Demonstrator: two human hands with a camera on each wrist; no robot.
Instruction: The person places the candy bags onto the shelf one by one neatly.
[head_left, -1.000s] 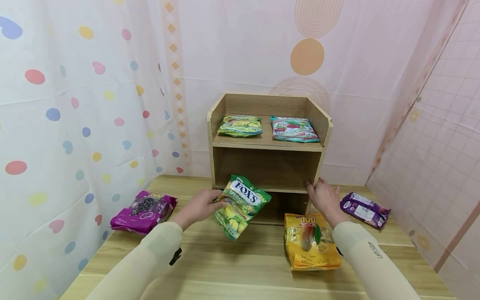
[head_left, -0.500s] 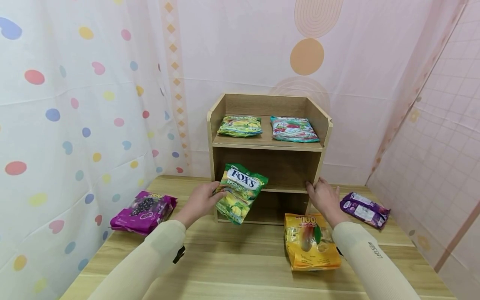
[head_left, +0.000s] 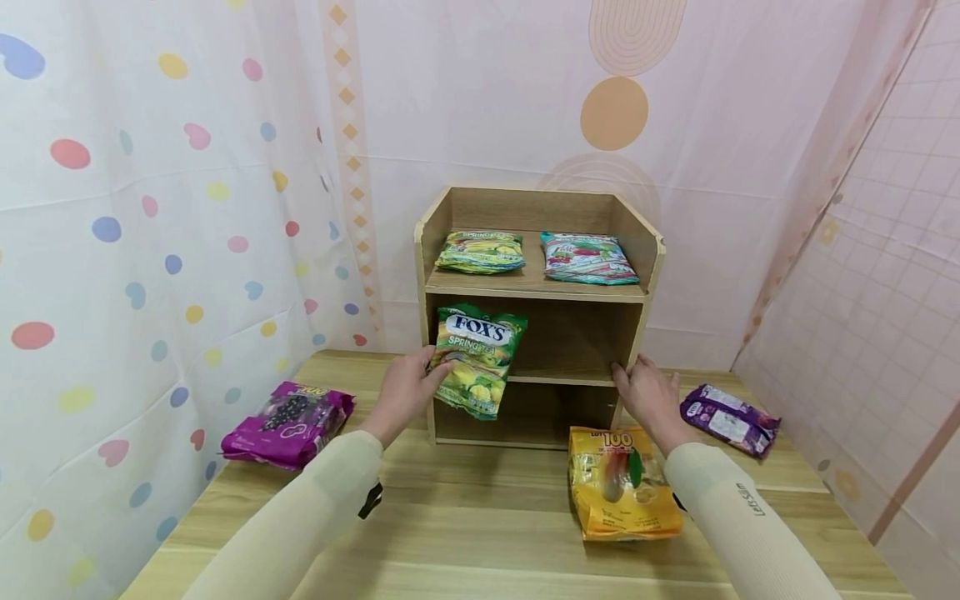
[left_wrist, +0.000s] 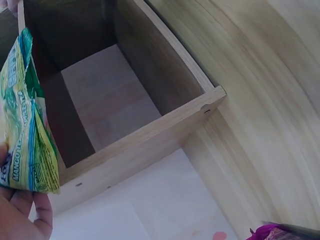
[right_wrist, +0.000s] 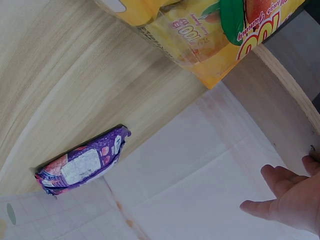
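Note:
My left hand pinches the left edge of a green Fox's Spring Tea candy bag. The bag hangs upright and slightly tilted before the wooden shelf, across the front of its middle and lower compartments. Seen from the left wrist, the same candy bag stands edge-on beside the shelf opening. My right hand grips the front edge of the shelf's right side panel, thumb on the inner side. In the right wrist view the other fingers of that right hand spread loosely outside the panel; its thumb is hidden.
On the top shelf lie a yellow-green candy bag and a teal one. A yellow mango gummy bag stands before the shelf at right. Purple packs lie on the table left and right.
My left hand has raised the green candy bag and brought it toward the shelf's middle compartment, turning it more upright. The right hand has stayed on the side panel.

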